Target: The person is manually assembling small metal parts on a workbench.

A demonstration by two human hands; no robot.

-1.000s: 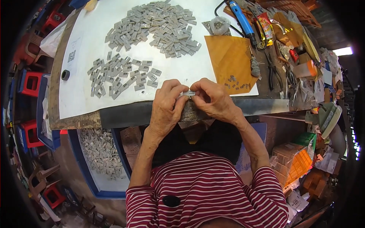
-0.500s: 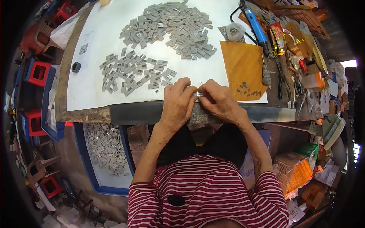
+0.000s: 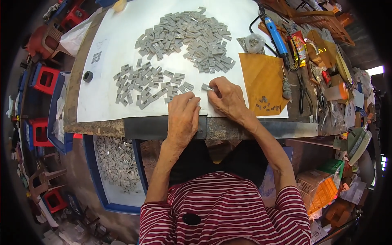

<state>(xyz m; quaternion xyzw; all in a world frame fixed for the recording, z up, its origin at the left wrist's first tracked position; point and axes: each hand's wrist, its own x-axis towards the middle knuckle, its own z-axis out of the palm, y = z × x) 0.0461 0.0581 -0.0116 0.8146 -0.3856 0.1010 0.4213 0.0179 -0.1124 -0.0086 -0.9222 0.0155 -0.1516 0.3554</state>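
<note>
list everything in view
White flat sheet: one, white, table
Heaped grey rectangular pieces: uncountable, grey, sheet's far middle
Loose grey rectangular pieces: dozens, grey, sheet's left
Black cylindrical part: one, black, sheet's left edge
Brown flat sheet: one, brown, white sheet's right
Dark rectangular chips: several, grey, brown sheet
Blue cylindrical power tool: one, blue, upper right
Blue trays: two or more, blue, left
Red stools: at least three, red, left
Mixed clutter: uncountable, multicoloured, right
Striped shirt: one, maroon, bottom
Left hand: one, bare, sheet's front edge
Right hand: one, bare, pinching grey piece
</note>
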